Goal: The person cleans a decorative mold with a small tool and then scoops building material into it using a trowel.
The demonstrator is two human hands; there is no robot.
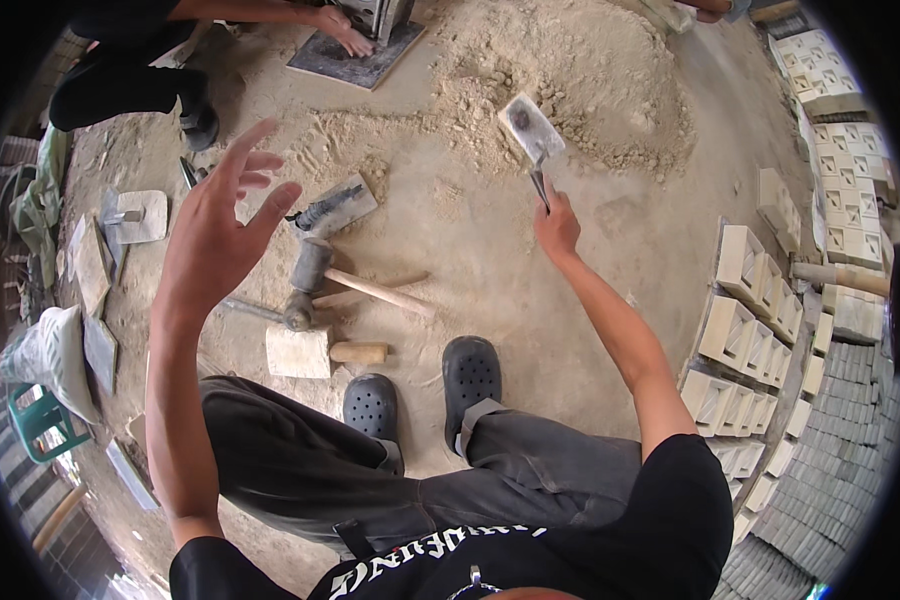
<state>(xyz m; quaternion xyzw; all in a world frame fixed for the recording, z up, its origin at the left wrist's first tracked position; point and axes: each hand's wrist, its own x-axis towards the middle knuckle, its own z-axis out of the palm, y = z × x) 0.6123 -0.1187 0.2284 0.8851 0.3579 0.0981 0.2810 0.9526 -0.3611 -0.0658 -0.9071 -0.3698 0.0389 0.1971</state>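
My right hand (pixel 557 226) is closed round the handle of a trowel. The trowel's flat rectangular blade (pixel 532 131) is at the near left edge of a heap of pale sandy earth (pixel 600 75), with a dark patch on its face. My left hand (pixel 228 225) is raised with fingers spread and holds nothing. Below it on the ground lie a second flat trowel (pixel 348 203), a dark-headed mallet (pixel 312 264) with a wooden handle, a dark hammer head (pixel 298 311), and a pale wooden block with a handle (pixel 298 352).
At far left, a co-worker's hand (pixel 346 36) touches a dark board (pixel 358 62) under a metal mould. Rows of pale moulded bricks (pixel 738 262) stand at right, beside stacked grey tiles (pixel 840 440). Another trowel (pixel 145 216), a white sack (pixel 55 350) and a green stool (pixel 35 430) lie left.
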